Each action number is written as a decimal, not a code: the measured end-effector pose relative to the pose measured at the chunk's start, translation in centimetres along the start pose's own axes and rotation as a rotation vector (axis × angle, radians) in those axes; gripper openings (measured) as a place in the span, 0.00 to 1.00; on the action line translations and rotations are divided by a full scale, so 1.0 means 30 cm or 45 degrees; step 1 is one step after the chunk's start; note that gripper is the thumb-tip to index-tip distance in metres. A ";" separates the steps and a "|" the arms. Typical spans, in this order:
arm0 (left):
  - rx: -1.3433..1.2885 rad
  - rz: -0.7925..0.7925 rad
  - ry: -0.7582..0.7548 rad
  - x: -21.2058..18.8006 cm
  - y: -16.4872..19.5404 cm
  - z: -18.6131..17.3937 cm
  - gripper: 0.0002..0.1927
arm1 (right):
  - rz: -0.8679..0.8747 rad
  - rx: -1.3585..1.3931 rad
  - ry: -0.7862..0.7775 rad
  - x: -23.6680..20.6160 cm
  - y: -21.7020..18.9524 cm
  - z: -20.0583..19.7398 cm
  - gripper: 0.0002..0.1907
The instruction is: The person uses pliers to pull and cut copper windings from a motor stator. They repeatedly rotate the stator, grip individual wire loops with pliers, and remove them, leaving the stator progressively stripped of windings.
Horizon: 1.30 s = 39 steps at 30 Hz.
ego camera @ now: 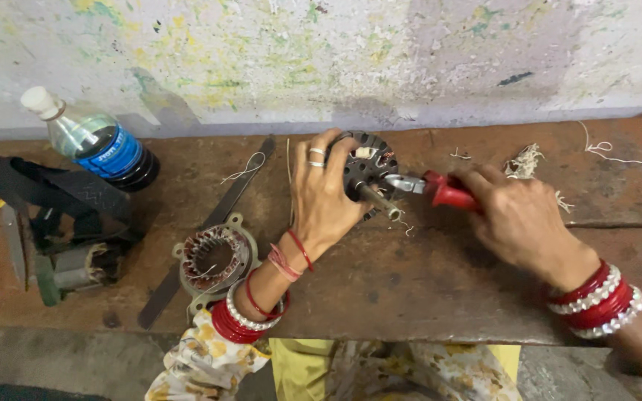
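Observation:
My left hand [322,194] grips a round dark motor rotor [365,165] with a metal shaft [380,202] that points toward me, held on edge on the worn wooden bench [410,275]. My right hand [518,212] holds red-handled pliers [443,190], whose metal jaws [397,183] touch the rotor beside the shaft. Both wrists wear red and white bangles. A copper-wound stator [215,256] in a metal housing lies by my left forearm.
A plastic bottle [98,141] with a blue label lies at the back left. A black strap [46,189] and a small grey motor part [76,271] sit at the left. A flat metal strip [209,223] lies diagonally. Thread scraps [529,160] litter the right side near the paint-stained wall [336,59].

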<state>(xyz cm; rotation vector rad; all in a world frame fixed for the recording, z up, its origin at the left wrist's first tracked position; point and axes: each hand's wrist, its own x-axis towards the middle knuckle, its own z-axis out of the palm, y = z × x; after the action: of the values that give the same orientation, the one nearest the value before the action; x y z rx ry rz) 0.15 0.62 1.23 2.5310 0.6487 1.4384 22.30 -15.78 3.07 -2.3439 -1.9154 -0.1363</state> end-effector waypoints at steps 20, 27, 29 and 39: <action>0.134 0.007 -0.056 -0.027 0.084 -0.001 0.42 | 0.246 -0.009 0.045 -0.003 -0.247 -0.092 0.38; 0.135 -0.005 -0.064 -0.027 0.096 -0.003 0.43 | 0.286 0.017 0.055 -0.027 -0.248 -0.109 0.36; 0.129 -0.005 -0.052 -0.024 0.097 -0.002 0.43 | 0.301 0.012 0.076 -0.035 -0.244 -0.119 0.39; 0.151 0.009 -0.121 -0.037 0.133 -0.017 0.45 | 0.330 -0.055 0.096 -0.026 -0.266 -0.111 0.42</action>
<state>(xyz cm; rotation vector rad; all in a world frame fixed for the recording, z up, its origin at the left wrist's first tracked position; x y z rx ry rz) 0.37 -3.47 2.00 2.6750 0.7296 1.3090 14.35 -15.44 6.50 -2.5493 -1.5733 -0.2413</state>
